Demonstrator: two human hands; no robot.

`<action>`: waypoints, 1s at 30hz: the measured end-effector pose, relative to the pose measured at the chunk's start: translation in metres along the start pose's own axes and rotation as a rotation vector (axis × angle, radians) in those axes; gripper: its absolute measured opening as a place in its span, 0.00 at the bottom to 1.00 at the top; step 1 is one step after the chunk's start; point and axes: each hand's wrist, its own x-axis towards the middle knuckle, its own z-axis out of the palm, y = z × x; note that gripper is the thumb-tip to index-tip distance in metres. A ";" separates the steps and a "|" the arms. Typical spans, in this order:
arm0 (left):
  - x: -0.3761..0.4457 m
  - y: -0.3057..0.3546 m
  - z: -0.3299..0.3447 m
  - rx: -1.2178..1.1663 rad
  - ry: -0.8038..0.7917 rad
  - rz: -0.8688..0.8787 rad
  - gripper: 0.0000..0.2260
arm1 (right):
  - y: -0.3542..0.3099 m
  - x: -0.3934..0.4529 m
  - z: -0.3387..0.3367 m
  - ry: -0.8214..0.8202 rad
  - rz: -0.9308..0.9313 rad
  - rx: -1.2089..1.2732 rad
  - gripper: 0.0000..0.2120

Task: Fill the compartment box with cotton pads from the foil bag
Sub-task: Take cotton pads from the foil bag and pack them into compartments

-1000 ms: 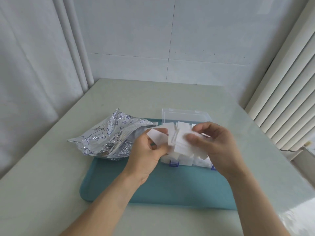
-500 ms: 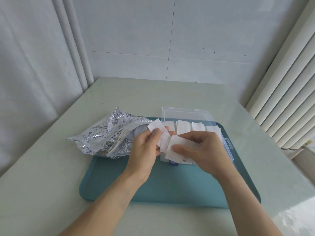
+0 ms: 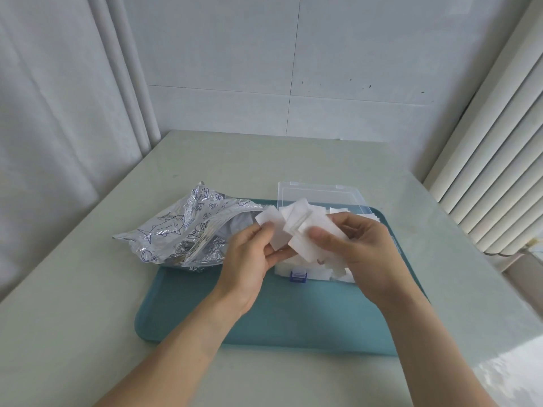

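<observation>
White cotton pads (image 3: 311,230) fanned above compartment box (image 3: 320,195).
Since a half-second back, right hand (image 3: 361,248) has lifted its pinched pads; left hand (image 3: 249,254) pinches others. Foil bag (image 3: 182,230) left of box; sorting, not yet dropped.

Pale green table (image 3: 293,165), teal tray (image 3: 293,324) lying flat on it, near front edge

left hand (image 3: 249,257) | right hand (image 3: 364,254) | forearms bare | no sleeves, rings, watch

One head-worn camera looks forward and down, close over the teal tray (image 3: 293,324).
</observation>
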 end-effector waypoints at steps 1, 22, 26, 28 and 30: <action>-0.001 -0.001 0.001 0.017 -0.031 0.000 0.15 | 0.000 0.000 -0.002 0.004 0.009 -0.026 0.10; -0.001 -0.005 -0.004 0.344 -0.033 0.056 0.13 | -0.008 0.000 -0.013 0.011 -0.115 -0.116 0.06; -0.001 -0.003 -0.011 0.453 -0.202 -0.055 0.15 | -0.006 0.003 -0.022 -0.085 -0.142 -0.243 0.05; -0.002 0.000 -0.013 0.465 -0.284 -0.110 0.14 | -0.006 0.003 -0.029 -0.125 -0.154 -0.318 0.06; -0.002 0.004 -0.014 0.483 -0.356 -0.152 0.14 | -0.006 0.002 -0.035 -0.192 -0.157 -0.363 0.07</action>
